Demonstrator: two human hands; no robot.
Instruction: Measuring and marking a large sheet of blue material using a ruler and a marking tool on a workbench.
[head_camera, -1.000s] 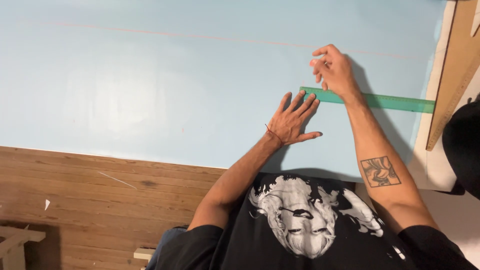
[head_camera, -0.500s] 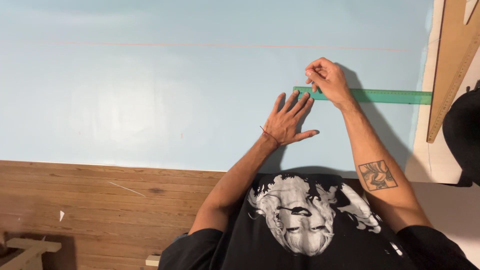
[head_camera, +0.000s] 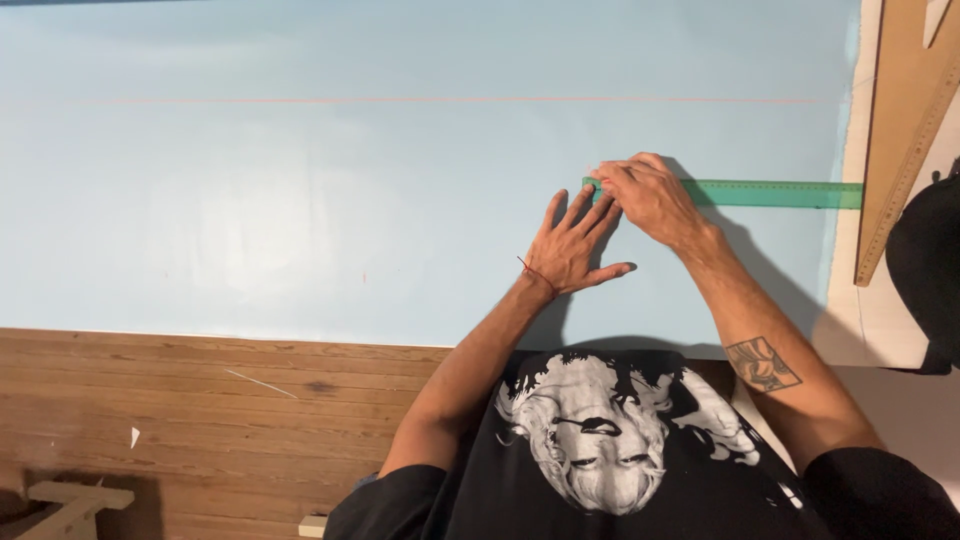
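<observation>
Fingers of the right hand were curled down onto the near end of a green ruler, pinching or pressing it where it lay flat on a pale blue sheet; whether they gripped it or only pinned it could not be told. That ruler ran straight out to the right, reaching the sheet's right edge. Just beside it, the left hand lay flat on the sheet with its fingers spread wide, holding nothing, its fingertips touching the right hand's knuckles. A thin red line crossed the sheet farther up. A long wooden straightedge leaned at the right, tilted. Below the sheet showed a brown wooden floor.
</observation>
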